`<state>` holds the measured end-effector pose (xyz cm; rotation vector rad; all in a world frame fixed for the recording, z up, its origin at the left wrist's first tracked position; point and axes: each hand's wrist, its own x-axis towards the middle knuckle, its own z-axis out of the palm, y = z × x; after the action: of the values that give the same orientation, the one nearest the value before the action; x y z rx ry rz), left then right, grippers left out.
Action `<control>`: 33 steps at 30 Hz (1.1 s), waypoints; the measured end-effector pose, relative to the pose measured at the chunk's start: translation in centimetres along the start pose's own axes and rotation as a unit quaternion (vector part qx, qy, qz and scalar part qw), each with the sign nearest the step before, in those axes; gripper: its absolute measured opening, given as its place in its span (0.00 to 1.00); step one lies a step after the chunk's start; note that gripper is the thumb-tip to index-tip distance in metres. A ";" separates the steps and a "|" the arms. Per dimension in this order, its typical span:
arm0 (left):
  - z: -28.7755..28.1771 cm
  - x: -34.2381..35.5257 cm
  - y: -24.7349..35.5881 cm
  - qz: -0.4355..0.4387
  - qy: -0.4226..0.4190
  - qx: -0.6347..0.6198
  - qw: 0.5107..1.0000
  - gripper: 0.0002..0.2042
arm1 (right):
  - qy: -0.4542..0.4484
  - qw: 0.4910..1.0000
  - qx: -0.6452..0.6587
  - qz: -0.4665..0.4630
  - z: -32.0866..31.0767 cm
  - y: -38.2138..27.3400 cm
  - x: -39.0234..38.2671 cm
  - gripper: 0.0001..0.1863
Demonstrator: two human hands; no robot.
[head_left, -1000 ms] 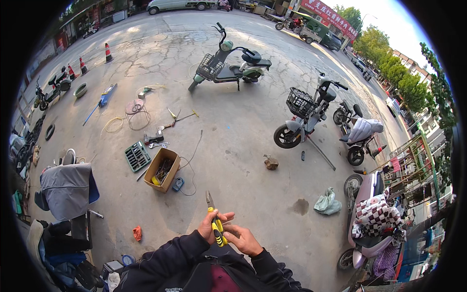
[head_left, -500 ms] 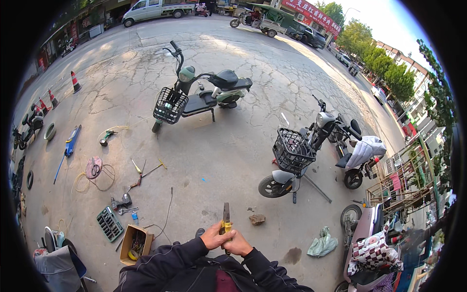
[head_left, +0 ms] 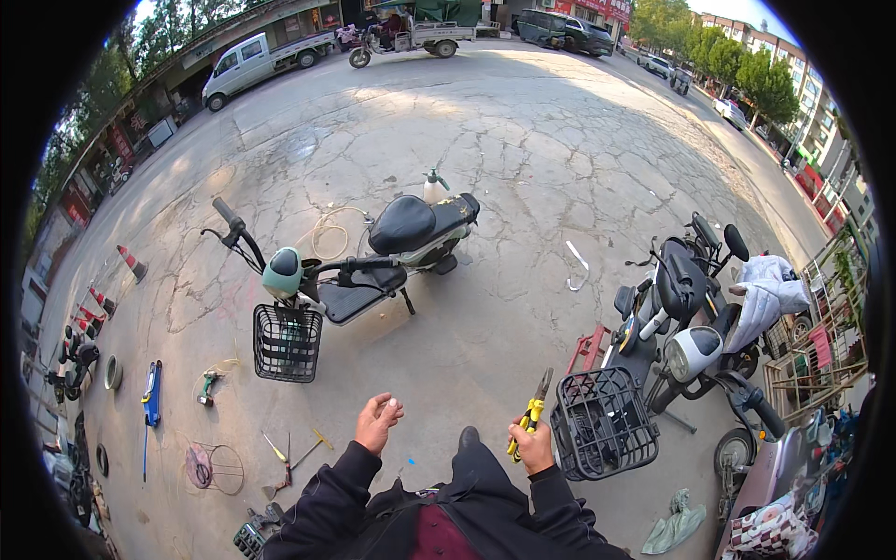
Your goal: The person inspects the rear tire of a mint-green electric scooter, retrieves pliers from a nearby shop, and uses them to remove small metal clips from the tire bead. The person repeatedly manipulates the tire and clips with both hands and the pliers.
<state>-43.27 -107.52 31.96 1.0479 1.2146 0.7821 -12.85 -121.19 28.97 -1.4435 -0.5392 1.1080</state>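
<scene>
My right hand (head_left: 535, 450) is wrapped round yellow-handled pliers (head_left: 532, 413), their dark jaws pointing up and away. Just right of it stands the black wire basket (head_left: 607, 425) of a grey and white electric scooter (head_left: 693, 353); a gap seems to lie between pliers and basket. My left hand (head_left: 376, 425) is raised over the pavement with bent fingers apart and nothing in it. Ahead of that hand, a green and black electric scooter (head_left: 359, 280) with its own front basket (head_left: 287, 343) leans on its side stand.
Left on the ground lie a blue floor jack (head_left: 152, 397), a green cordless drill (head_left: 208, 387) and several hand tools (head_left: 285, 462). A red metal stand (head_left: 588, 348) sits behind the right basket. A crumpled plastic bag (head_left: 674, 525) and a parked pink scooter (head_left: 761, 476) are at the right.
My hands have come apart; the pliers are now in the right hand alone. I have moved forward, so both scooters are closer. A stepping leg shows between my arms.
</scene>
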 end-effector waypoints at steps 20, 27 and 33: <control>1.2 36.9 6.8 -0.210 0.305 -0.321 0.871 0.24 | -0.086 0.928 -0.357 0.054 18.6 -15.1 66.3 0.17; 4.4 45.7 7.7 -0.030 0.607 -0.389 0.692 0.12 | -0.223 0.799 -0.555 -0.063 30.5 -10.5 81.1 0.38; 2.7 49.4 12.5 -0.094 0.670 -0.373 0.634 0.08 | -0.280 0.758 -0.587 -0.052 37.3 -9.1 86.7 0.40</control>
<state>-29.74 -58.60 26.28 -0.6085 1.8350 1.8049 -3.89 -27.88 14.84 -2.0417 -1.9883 1.1261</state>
